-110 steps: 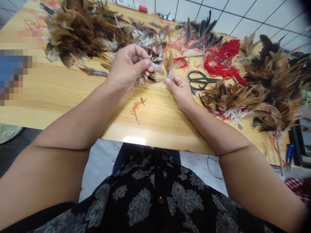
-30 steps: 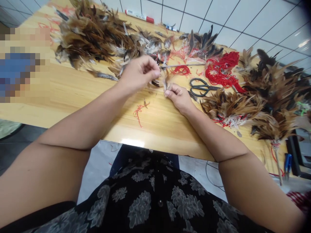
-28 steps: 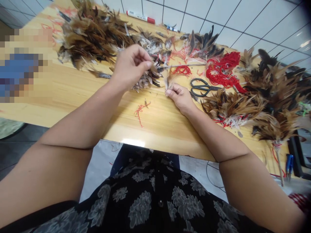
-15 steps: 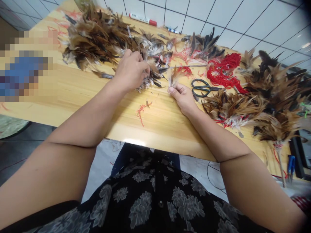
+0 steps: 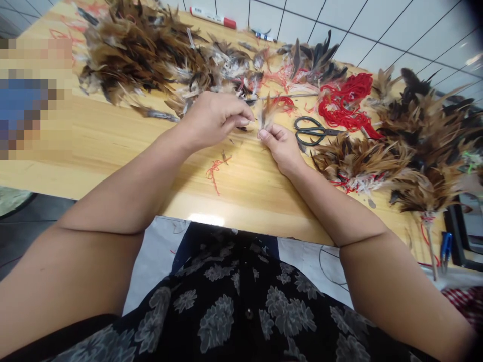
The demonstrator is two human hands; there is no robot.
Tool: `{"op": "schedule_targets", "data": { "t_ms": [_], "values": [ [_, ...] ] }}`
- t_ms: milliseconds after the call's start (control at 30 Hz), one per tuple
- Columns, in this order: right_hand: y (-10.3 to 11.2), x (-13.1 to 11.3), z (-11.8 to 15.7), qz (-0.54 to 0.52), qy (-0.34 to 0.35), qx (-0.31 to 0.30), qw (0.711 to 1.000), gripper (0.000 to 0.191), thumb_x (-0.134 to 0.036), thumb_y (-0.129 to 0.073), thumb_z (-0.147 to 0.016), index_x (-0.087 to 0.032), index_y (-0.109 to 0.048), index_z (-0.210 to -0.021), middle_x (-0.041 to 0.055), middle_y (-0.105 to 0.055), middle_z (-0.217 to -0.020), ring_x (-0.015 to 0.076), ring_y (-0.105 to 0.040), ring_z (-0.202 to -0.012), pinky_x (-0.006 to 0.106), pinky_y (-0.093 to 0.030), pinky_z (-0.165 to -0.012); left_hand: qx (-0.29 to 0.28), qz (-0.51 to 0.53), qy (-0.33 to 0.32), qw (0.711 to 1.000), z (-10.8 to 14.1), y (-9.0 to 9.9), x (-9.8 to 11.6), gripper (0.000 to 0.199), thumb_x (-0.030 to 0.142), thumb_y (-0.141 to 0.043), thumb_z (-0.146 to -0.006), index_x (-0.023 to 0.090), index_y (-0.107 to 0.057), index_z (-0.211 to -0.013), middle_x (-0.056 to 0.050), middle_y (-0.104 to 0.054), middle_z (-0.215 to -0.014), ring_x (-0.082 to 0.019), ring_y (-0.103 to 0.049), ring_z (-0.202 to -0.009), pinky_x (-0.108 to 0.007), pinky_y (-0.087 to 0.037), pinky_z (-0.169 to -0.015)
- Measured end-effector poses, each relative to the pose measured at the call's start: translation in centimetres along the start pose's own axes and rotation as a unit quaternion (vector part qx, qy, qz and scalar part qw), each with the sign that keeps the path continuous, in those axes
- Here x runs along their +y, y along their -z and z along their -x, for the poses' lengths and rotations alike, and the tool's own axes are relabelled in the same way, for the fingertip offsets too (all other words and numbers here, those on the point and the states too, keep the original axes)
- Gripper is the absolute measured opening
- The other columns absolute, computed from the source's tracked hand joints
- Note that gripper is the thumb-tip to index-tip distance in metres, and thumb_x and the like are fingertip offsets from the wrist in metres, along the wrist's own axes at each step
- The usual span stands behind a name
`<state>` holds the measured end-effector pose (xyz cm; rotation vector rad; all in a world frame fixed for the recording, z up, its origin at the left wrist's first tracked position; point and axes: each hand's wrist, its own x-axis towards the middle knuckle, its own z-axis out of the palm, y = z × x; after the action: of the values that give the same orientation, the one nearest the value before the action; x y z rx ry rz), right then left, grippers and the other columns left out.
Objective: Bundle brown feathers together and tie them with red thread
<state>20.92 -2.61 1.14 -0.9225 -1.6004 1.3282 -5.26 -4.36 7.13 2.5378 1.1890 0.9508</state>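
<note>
Between thumb and fingers, my right hand [image 5: 282,146] pinches a small bunch of brown feathers [image 5: 268,110], tips pointing up and away from me. Just left of it, my left hand [image 5: 219,118] is closed in a pinch, its fingertips close to the base of that bunch. Whatever it pinches is too small to make out; a dark bit shows beneath its fingers. Behind my left hand lies a heap of loose brown and white feathers [image 5: 222,60], partly covered by the hand. Black-handled scissors [image 5: 311,131] lie right of my right hand.
A big pile of brown feathers [image 5: 124,55] spreads at the left back. Red cord [image 5: 345,103] lies tangled behind the scissors. Tied feather bundles [image 5: 362,161] and a feather duster on a stick [image 5: 430,241] are at the right. A red-capped marker [image 5: 213,17] lies by the tiled wall.
My left hand has come out of the feather heap and moved right, close to the bunch in my right hand. My right hand keeps its pinch. The view has shifted slightly.
</note>
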Motion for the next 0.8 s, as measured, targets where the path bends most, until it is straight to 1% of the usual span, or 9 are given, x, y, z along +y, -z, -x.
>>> {"op": "schedule_targets", "data": {
  "t_ms": [67, 133, 233, 300, 400, 533, 633, 700, 800],
  "values": [
    [0.1, 0.3, -0.1, 0.006, 0.004, -0.005, 1.000, 0.088, -0.106, -0.098, -0.085, -0.027, -0.058, -0.082, -0.0041, -0.051, -0.081, 0.0148, -0.042, -0.083, 0.033, -0.038, -0.079, -0.016, 0.011, 0.022, 1.000, 0.1, 0.1, 0.4, 0.030, 0.047, -0.063, -0.127, 0.033, -0.089, -0.131, -0.005, -0.096, -0.119, -0.034, -0.089, -0.110, -0.053, -0.071, -0.104],
    [0.1, 0.4, -0.2, 0.017, 0.003, -0.007, 1.000, 0.084, -0.099, -0.100, -0.090, -0.027, -0.059, -0.082, -0.0042, -0.051, -0.081, 0.0147, -0.041, -0.082, 0.033, -0.037, -0.078, -0.042, 0.013, 0.042, 0.998, 0.2, 0.3, 0.5, 0.025, 0.044, -0.067, -0.128, 0.030, -0.086, -0.135, -0.004, -0.094, -0.118, -0.030, -0.086, -0.108, -0.049, -0.070, -0.107],
    [0.1, 0.4, -0.2, 0.040, -0.007, -0.009, 0.999, 0.075, -0.086, -0.103, -0.098, -0.026, -0.060, -0.082, -0.0039, -0.053, -0.082, 0.0148, -0.043, -0.083, 0.033, -0.038, -0.080, -0.077, 0.012, 0.041, 0.996, 0.2, 0.1, 0.5, 0.022, 0.038, -0.067, -0.126, 0.028, -0.086, -0.129, -0.004, -0.094, -0.119, -0.030, -0.085, -0.109, -0.049, -0.068, -0.110],
    [0.1, 0.2, -0.2, 0.055, -0.016, -0.008, 0.998, 0.073, -0.081, -0.104, -0.099, -0.025, -0.061, -0.081, -0.0039, -0.053, -0.081, 0.0149, -0.043, -0.084, 0.033, -0.039, -0.082, -0.084, 0.013, 0.036, 0.996, 0.2, -0.2, 0.5, 0.023, 0.034, -0.064, -0.125, 0.029, -0.087, -0.124, -0.004, -0.094, -0.119, -0.032, -0.087, -0.113, -0.049, -0.068, -0.109],
    [0.0, -0.2, -0.2, 0.075, -0.020, -0.013, 0.997, 0.074, -0.081, -0.107, -0.095, -0.024, -0.062, -0.078, -0.0042, -0.051, -0.079, 0.0151, -0.043, -0.084, 0.033, -0.038, -0.081, -0.078, 0.009, 0.036, 0.996, 0.1, -0.8, 0.7, 0.024, 0.031, -0.064, -0.123, 0.031, -0.087, -0.119, -0.005, -0.095, -0.121, -0.035, -0.089, -0.119, -0.051, -0.069, -0.110],
    [0.1, -0.7, -0.2, 0.096, -0.011, -0.035, 0.995, 0.076, -0.084, -0.111, -0.088, -0.024, -0.066, -0.078, -0.0038, -0.053, -0.079, 0.0157, -0.047, -0.084, 0.034, -0.040, -0.082, -0.086, 0.002, 0.031, 0.996, 0.0, -1.4, 0.9, 0.023, 0.029, -0.063, -0.121, 0.029, -0.086, -0.118, -0.008, -0.094, -0.124, -0.038, -0.090, -0.122, -0.055, -0.070, -0.112],
    [0.2, -0.7, -0.3, 0.103, -0.011, -0.043, 0.994, 0.074, -0.084, -0.112, -0.086, -0.023, -0.069, -0.080, -0.0033, -0.056, -0.081, 0.0160, -0.049, -0.085, 0.036, -0.043, -0.084, -0.079, 0.007, 0.034, 0.996, 0.1, -1.7, 1.1, 0.021, 0.029, -0.064, -0.118, 0.030, -0.084, -0.127, -0.007, -0.094, -0.128, -0.036, -0.089, -0.122, -0.054, -0.070, -0.112],
    [0.2, -0.6, -0.4, 0.106, -0.011, -0.048, 0.993, 0.075, -0.084, -0.112, -0.086, -0.024, -0.068, -0.080, -0.0034, -0.056, -0.082, 0.0163, -0.049, -0.086, 0.036, -0.044, -0.084, -0.064, 0.018, 0.047, 0.997, 0.1, -1.8, 1.4, 0.023, 0.030, -0.067, -0.116, 0.032, -0.080, -0.135, -0.006, -0.095, -0.130, -0.035, -0.089, -0.121, -0.054, -0.070, -0.114],
    [0.2, -0.4, -0.5, 0.116, -0.004, -0.050, 0.992, 0.073, -0.082, -0.109, -0.091, -0.024, -0.064, -0.079, -0.0036, -0.055, -0.082, 0.0169, -0.050, -0.087, 0.036, -0.046, -0.087, -0.030, 0.040, 0.074, 0.996, 0.2, -1.8, 1.8, 0.026, 0.038, -0.073, -0.116, 0.035, -0.075, -0.142, -0.006, -0.094, -0.134, -0.034, -0.089, -0.117, -0.056, -0.071, -0.112]
  ]
}}
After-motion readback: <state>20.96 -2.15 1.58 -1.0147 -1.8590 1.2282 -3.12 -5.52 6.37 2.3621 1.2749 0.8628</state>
